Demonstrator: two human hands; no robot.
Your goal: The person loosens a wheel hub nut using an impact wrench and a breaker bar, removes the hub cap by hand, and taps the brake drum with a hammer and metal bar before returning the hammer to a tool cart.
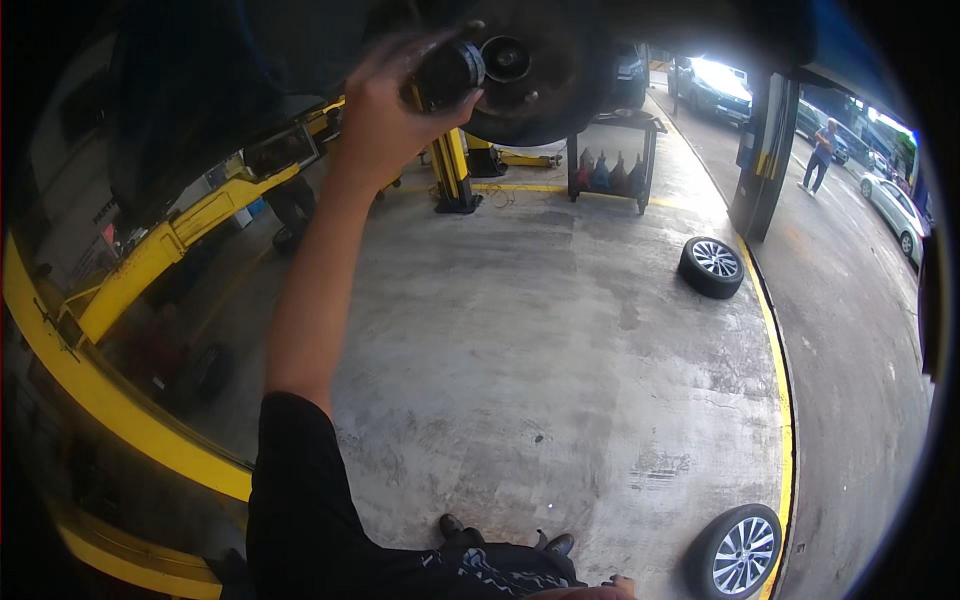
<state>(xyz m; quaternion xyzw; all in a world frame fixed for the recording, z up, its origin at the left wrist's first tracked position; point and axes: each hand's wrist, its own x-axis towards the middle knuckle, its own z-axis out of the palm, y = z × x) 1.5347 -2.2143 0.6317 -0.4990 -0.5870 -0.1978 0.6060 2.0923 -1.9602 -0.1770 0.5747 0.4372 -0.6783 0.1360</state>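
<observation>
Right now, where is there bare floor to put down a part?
The widest bare floor lies right of the left forearm, bordered by the far wheel and the near wheel. Another strip runs between these wheels, along the yellow line. It is crowded high up, where the left hand holds a dark part by the hub.

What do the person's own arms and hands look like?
The left arm has a black sleeve ending near the elbow; the left hand is bare, with nothing visibly worn. Only a small part of the right hand shows.
</observation>
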